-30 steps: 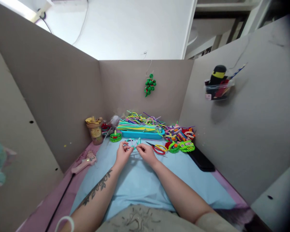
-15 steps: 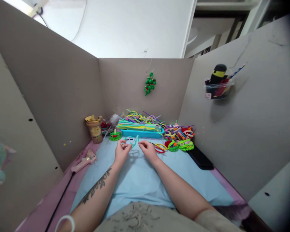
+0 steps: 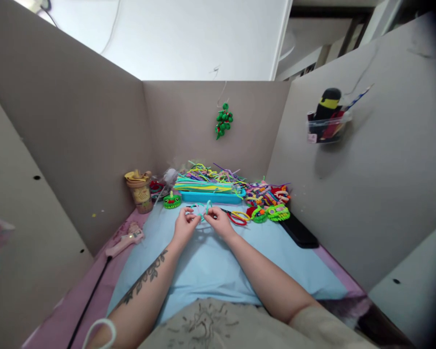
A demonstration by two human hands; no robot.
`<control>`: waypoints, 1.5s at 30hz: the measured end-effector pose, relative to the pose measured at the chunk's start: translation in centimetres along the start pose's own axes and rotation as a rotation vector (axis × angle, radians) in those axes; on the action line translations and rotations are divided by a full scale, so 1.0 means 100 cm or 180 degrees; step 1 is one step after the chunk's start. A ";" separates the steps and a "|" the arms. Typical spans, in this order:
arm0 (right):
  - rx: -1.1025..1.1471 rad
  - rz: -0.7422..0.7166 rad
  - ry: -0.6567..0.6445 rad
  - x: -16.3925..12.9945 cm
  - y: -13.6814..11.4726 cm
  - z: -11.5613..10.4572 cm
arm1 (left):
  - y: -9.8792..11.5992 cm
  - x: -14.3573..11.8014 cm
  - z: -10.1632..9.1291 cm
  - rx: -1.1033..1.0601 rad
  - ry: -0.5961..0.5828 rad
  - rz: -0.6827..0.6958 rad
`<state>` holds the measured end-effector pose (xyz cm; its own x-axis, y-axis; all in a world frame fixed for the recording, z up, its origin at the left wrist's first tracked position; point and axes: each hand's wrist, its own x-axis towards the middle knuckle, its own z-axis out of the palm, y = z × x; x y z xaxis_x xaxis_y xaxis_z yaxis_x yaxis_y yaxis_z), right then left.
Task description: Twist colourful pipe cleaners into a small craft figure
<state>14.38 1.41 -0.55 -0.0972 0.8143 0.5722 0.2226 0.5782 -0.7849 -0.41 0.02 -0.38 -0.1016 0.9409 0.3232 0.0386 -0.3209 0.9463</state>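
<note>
Head view: two bare hands are at work just in front of the light-blue rectangular plastic tray (image 3: 210, 198), taken as landmark. The left hand (image 3: 196, 217), before the tray's left half, has thumb and fingers drawn together in a pinch on a thin turquoise fuzzy strand bent into loops (image 3: 208, 205). The right hand (image 3: 208, 214), before the tray's middle, pinches the same strand, fingers curled. Loops stand up between the hands, near the tray's front wall; exact contact points too small to tell.

In the tray and behind it: multicoloured thin strands (image 3: 210, 185). Front right of tray: scissors with red and yellow handles (image 3: 241, 219), near the right hand. Farther right: a green braided piece with red and orange parts (image 3: 258, 214) and a lime-green braided oval piece (image 3: 278, 212). Just left of tray: a small green rounded figure with red trim (image 3: 172, 200). Well left and forward of tray: a pale-pink glue gun (image 3: 125, 242). All lie on the tabletop (image 3: 210, 271), covered in pale-blue sheeting.
</note>
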 end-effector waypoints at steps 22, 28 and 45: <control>0.0176 0.0275 -0.0024 -0.001 0.002 0.004 | -0.002 0.002 -0.002 0.0027 -0.0028 -0.0019; 0.0295 0.0311 -0.0098 -0.002 -0.003 0.004 | -0.002 0.001 -0.003 0.0049 -0.0008 0.0012; -0.0262 -0.0127 0.0096 -0.003 -0.008 -0.001 | 0.001 0.001 -0.001 -0.0032 -0.0162 -0.0052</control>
<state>14.37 0.67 -0.06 -0.0784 0.7881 0.6105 0.2982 0.6029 -0.7400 -0.49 0.07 -0.22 -0.0514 0.9503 0.3072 0.0274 -0.3061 0.9516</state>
